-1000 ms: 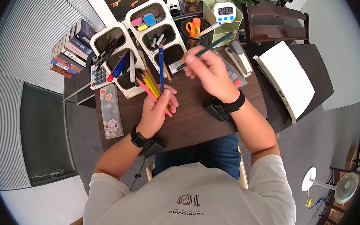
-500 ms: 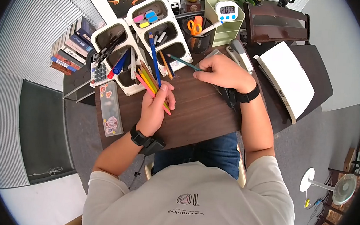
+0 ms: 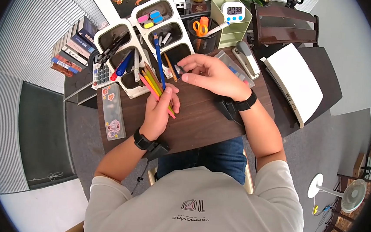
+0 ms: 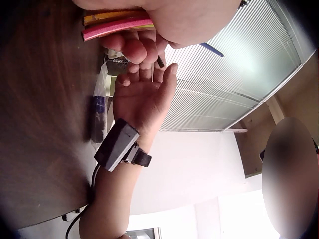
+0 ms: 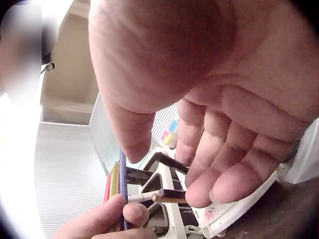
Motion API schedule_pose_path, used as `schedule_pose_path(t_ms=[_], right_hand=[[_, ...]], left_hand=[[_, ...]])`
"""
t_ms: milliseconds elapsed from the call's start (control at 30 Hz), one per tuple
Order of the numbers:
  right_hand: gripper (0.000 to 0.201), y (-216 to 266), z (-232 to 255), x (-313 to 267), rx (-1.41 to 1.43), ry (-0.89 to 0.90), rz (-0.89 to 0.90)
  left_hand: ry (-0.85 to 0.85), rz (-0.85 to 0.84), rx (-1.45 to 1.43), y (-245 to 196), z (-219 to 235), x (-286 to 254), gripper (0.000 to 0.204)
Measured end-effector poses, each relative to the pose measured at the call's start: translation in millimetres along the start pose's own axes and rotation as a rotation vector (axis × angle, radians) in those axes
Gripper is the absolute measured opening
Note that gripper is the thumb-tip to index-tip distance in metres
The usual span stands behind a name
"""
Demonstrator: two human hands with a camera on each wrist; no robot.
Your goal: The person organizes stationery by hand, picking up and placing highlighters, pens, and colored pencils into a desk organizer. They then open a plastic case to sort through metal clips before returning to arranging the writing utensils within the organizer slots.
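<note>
My left hand [image 3: 157, 116] holds a bundle of coloured pencils upright over the desk. It includes a blue pencil [image 3: 159, 61], a yellow pencil [image 3: 152, 83] and a pink pencil [image 4: 117, 29]. My right hand [image 3: 217, 77] hovers at the near compartment of the right white organizer [image 3: 189, 40], thumb and index finger apart. Close to its fingertips is the end of a dark pencil [image 5: 172, 163], partly hidden by the fingers in the head view. A brown pencil [image 3: 170, 66] leans in that same compartment.
A second white organizer [image 3: 135, 30] holds pens and markers. Behind stand a black mesh cup [image 3: 206, 43] with orange scissors and a green holder with a timer [image 3: 233, 13]. A stapler [image 3: 246, 59] and clear case lie right; a stickered pencil box [image 3: 113, 114] lies left.
My right hand drew back rightward with a dark green pencil, then moved left to the compartment. Its fingers have loosened and the pencil has gone down there. My left hand keeps its bundle nearly still.
</note>
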State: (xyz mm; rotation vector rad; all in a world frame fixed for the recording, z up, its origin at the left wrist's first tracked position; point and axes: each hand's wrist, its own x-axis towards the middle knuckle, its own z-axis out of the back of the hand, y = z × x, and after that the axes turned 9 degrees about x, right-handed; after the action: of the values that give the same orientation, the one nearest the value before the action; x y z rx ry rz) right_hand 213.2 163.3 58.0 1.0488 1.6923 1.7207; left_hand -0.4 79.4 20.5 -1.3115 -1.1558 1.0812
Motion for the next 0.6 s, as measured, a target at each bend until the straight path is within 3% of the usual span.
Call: schedule_pose_path(t_ms=[367,600], right_hand=[[0.039,-7.3,-4.8,0.0,-0.186,0.006,0.062],[0.031,-0.4,-8.5,-4.6,0.068,0.123,-0.013]], left_hand=[[0.016,-0.006,0.007,-2.0,-0.6,0.2,0.028],[0.112,0.047,0.120,-6.0,-0.8,-1.8,0.031]])
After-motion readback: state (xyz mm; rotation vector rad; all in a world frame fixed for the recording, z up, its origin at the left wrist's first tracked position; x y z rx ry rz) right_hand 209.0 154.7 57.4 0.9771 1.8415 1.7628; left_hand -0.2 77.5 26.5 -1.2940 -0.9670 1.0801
